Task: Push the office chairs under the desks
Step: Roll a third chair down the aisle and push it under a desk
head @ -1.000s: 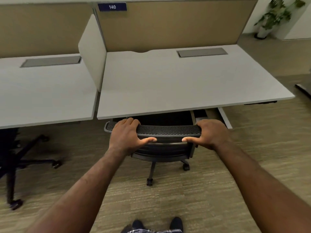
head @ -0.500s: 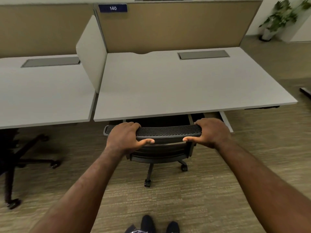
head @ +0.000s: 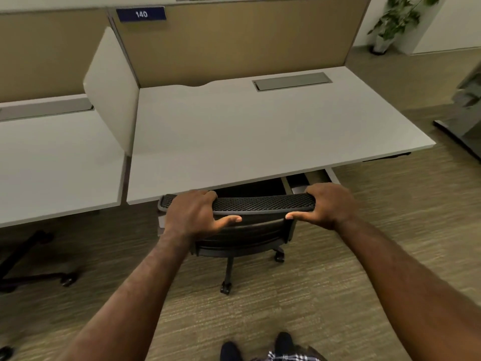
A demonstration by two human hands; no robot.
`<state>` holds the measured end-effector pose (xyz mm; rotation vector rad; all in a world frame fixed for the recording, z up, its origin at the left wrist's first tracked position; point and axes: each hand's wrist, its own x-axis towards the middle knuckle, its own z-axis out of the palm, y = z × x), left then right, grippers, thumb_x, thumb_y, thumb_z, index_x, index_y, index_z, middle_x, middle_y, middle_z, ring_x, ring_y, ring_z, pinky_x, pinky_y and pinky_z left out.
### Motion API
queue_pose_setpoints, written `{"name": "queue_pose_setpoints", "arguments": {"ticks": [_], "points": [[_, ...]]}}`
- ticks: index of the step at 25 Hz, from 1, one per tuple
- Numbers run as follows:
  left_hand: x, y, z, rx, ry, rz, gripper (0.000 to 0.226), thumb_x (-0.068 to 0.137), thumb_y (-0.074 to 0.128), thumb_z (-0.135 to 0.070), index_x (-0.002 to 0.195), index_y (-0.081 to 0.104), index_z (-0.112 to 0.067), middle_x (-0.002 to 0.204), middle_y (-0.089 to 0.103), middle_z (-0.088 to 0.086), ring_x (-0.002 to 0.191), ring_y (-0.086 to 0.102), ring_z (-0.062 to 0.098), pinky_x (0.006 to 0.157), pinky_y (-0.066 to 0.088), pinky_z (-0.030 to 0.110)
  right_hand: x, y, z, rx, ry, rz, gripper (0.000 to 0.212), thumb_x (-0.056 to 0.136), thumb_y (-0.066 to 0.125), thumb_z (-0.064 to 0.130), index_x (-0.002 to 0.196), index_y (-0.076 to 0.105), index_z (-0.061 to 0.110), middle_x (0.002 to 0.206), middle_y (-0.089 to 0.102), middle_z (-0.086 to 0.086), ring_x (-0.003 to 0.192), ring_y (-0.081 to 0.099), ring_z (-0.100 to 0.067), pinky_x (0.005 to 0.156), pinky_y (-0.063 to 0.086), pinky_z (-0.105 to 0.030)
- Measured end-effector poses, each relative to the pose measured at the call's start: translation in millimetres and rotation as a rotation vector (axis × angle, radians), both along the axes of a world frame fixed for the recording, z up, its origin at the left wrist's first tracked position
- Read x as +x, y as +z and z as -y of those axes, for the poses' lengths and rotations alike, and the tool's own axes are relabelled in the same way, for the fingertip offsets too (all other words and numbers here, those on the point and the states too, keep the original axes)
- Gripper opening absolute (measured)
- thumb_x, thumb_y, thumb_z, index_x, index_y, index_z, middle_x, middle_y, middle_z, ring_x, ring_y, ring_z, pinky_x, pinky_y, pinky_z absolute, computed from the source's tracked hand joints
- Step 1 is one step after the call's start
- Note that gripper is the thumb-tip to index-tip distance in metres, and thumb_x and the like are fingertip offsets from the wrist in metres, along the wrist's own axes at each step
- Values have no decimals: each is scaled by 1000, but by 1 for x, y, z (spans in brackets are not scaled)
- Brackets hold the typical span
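Already the black mesh-backed office chair [head: 239, 220] sits mostly under the pale grey rectangular desk [head: 260, 131], left hand [head: 194, 213] and right hand [head: 326, 204] each clamped around its top rail. Pushed harder, knuckles could jam against the desk edge. Since a second ago, the backrest has closed nearer that edge.

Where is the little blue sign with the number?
The blue sign sits top left in the head view, on the tan partition behind the desk.
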<state>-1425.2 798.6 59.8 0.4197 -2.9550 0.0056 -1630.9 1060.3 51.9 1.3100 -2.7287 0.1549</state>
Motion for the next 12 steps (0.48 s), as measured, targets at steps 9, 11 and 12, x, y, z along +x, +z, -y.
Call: {"name": "queue_pose_setpoints", "arguments": {"ticks": [9,11,12], "points": [[-52,0,-30,-14,7,-43,90,70,15,-98,83,63,-24,70,61,-3,62,48,17,57,33,31,-61,-1,-23,53,8,24,92,51,25,108,74,59,26,70,57,6,65,55,-17,61,52,-36],[-73,-2,-45,-15,29,-52,90,70,15,-98,84,63,-23,71,62,-3,63,52,18,57,33,31,-87,0,-34,56,12,27,92,50,25,108,74,60,26,70,57,6,65,55,-17,61,51,-35],[-74,-2,-47,-7,38,-56,90,70,16,-98,85,64,-23,71,62,-3,64,54,18,57,34,31,-88,-1,-35,51,22,22,92,50,26,108,75,60,26,70,57,7,65,56,-17,61,51,-35]]}}
